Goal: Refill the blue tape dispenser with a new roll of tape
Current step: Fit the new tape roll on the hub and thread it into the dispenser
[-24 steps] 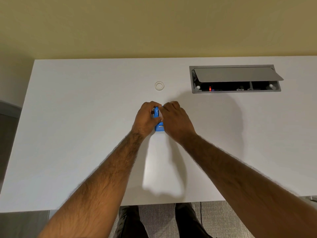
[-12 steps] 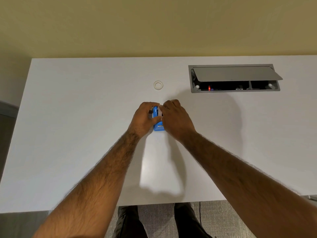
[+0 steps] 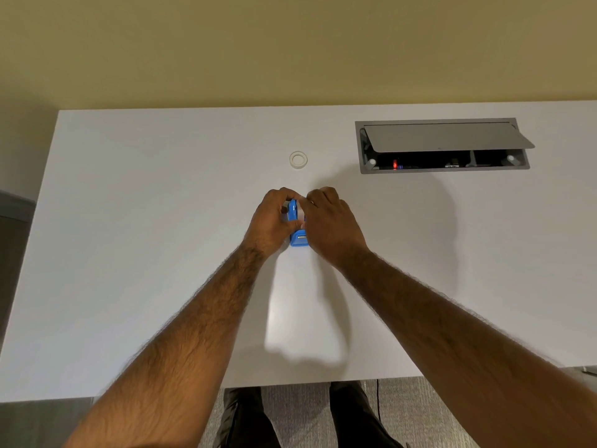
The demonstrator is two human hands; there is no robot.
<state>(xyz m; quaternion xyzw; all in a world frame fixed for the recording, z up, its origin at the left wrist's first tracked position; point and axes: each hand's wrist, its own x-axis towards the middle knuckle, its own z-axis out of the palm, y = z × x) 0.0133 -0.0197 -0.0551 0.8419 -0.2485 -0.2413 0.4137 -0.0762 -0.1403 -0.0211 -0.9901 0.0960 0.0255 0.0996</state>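
The blue tape dispenser [image 3: 298, 239] stands on the white desk [image 3: 161, 253] near its middle, mostly covered by both hands. My left hand [image 3: 271, 223] grips its left side. My right hand [image 3: 329, 224] closes on its right side and top, where a pale edge of tape [image 3: 301, 212] shows beside the blue body. A white ring of tape [image 3: 298, 159] lies flat on the desk, well beyond the hands and apart from them.
A grey cable box [image 3: 442, 145] with its lid half raised is set into the desk at the back right, with a small red light inside. A yellow wall runs behind the desk. My legs and grey carpet show below the front edge.
Both hands stay on the dispenser; the fingers have shifted slightly and a bit more of the blue body and pale tape edge shows between them.
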